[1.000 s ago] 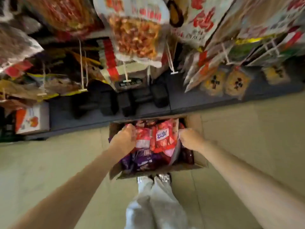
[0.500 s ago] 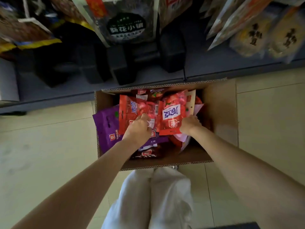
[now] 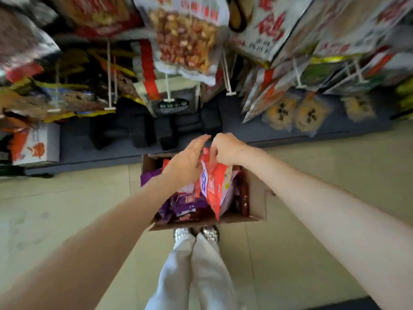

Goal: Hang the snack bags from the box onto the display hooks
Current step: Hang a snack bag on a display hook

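A cardboard box (image 3: 257,198) stands on the floor at my feet, filled with red and purple snack bags (image 3: 185,204). Above it hangs a red snack bag (image 3: 215,189), pinched at its top edge by my right hand (image 3: 225,151). My left hand (image 3: 187,162) lies against the bag's left side with its fingers stretched up toward the top edge. White display hooks (image 3: 228,77) stick out of the rack above, most of them loaded with hanging snack bags (image 3: 185,39).
A dark low shelf (image 3: 257,128) runs along the foot of the rack, with black blocks (image 3: 163,130) and a white carton (image 3: 35,144) on it. Yellow round packs (image 3: 295,113) hang at the right. Pale floor tiles (image 3: 55,209) surround the box.
Both hands were down in the box on the red bags. Now they are raised above it and the right hand has lifted one red bag out; the view has tilted up to the rack.
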A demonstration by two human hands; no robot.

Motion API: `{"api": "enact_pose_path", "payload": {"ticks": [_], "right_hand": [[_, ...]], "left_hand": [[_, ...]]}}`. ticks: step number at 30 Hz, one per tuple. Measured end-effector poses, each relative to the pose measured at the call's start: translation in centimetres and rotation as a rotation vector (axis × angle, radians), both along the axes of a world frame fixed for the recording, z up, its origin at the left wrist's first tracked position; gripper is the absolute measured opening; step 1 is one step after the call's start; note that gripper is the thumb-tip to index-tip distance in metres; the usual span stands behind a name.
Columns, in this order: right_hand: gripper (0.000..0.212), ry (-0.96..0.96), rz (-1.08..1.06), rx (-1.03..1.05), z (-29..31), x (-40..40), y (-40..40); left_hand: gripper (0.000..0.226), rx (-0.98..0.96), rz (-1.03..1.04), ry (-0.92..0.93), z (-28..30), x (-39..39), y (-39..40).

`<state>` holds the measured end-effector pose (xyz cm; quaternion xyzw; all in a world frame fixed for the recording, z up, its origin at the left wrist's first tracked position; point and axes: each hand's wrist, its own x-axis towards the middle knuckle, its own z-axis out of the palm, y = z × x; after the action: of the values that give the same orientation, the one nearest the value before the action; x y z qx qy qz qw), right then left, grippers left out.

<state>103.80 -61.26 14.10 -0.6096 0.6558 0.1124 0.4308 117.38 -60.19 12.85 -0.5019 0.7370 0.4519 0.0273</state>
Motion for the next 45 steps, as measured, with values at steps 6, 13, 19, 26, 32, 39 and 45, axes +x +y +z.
{"api": "enact_pose_path", "payload": {"ticks": [6, 13, 19, 26, 32, 39, 45], "right_hand": [[0.024, -0.029, 0.326, -0.135, 27.4, -1.0, -4.6], [0.035, 0.05, 0.358, -0.652, 50.6, 0.4, -4.0], [0.034, 0.258, 0.448, -0.681, 59.3, 3.4, -3.1], [0.025, 0.177, 0.37, -1.015, 64.6, 14.4, -3.8], [0.02, 0.138, 0.416, -1.02, 64.2, 26.2, -6.1], [0.022, 0.07, 0.316, -0.921, 63.3, 32.0, -7.8], [0.016, -0.016, 0.269, -0.91, 64.8, 34.1, -8.7]], "left_hand": [[0.016, 0.101, -0.06, 0.208, 22.3, -0.4, -6.3], [0.028, -0.309, 0.015, 0.336, 45.6, 3.5, -8.2], [0.026, -0.495, 0.164, 0.584, 56.9, 10.3, -8.2], [0.025, -0.763, 0.248, 0.488, 61.7, 23.3, -9.3], [0.011, -0.76, 0.089, 0.337, 62.9, 32.7, -9.9], [0.009, -0.83, 0.059, 0.178, 61.4, 36.7, -10.6], [0.011, -0.697, 0.182, 0.34, 62.1, 39.0, -11.0]]}}
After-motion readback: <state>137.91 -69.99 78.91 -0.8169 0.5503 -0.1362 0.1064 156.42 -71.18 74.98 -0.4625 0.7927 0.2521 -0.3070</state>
